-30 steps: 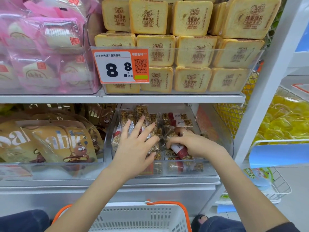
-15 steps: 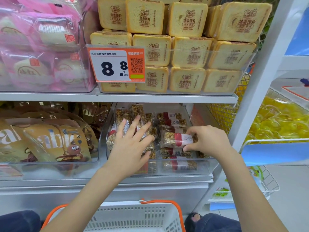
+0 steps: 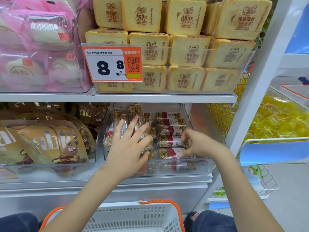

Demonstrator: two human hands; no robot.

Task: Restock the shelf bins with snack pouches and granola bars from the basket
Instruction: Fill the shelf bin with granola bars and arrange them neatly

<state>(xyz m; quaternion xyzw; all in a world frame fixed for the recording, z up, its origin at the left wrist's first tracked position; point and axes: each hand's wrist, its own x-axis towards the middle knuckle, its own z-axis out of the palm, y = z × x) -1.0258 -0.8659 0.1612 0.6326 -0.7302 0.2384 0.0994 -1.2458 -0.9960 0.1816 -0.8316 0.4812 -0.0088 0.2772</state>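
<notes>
Two hands: both reach into the clear shelf bin point(image 3: 215, 166) on the lower shelf.
Left hand point(image 3: 128, 148): fingers straight and spread apart, lying flat on the upright granola bars point(image 3: 120, 118) in the bin's left half.
Right hand point(image 3: 199, 144): fingers curled, fingertips at the end of a red-banded granola bar point(image 3: 168, 142) in the bin's right-hand stack; whether they pinch it cannot be told.
Basket point(image 3: 133, 218): white with an orange rim, on the floor below the bin, between the person's knees.
Snack pouches point(image 3: 50, 143): brown, in the neighbouring bin left of the granola bin.
Price tag point(image 3: 113, 64): orange and white, reads 8.8, above the bin on the toast-slice packs' tray.
</notes>
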